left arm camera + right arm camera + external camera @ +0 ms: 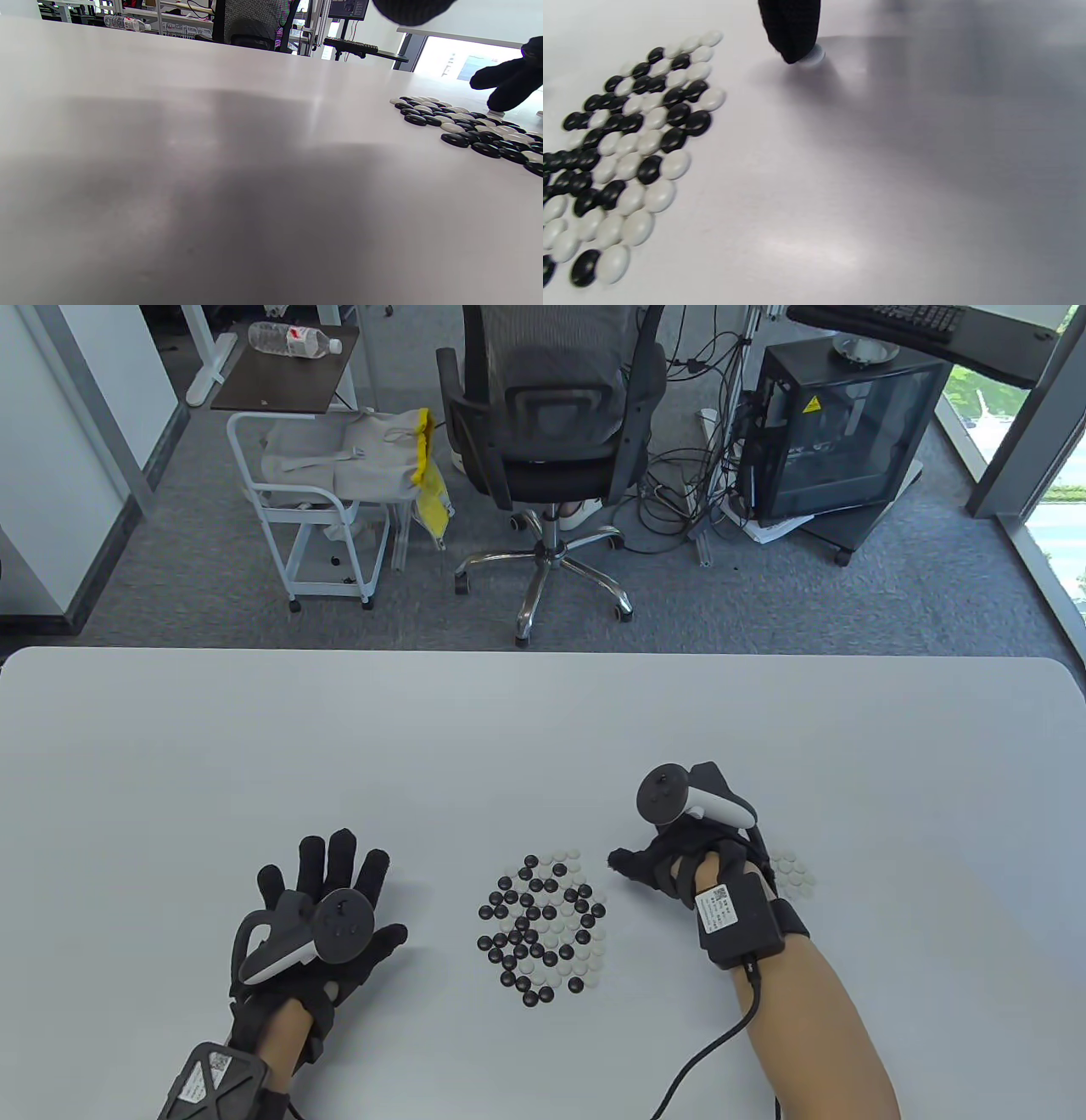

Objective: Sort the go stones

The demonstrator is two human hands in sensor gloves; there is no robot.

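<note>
A mixed patch of black and white Go stones lies flat on the white table between my hands. In the right wrist view the patch of stones is on the left. My right hand is just right of the patch, and one fingertip presses down on a single white stone apart from the patch. A small group of white stones lies beyond the right wrist. My left hand lies flat on the table left of the patch, fingers spread, holding nothing.
Beyond the table's far edge stand an office chair, a white trolley and a black cabinet. A cable trails from my right wrist toward the near edge.
</note>
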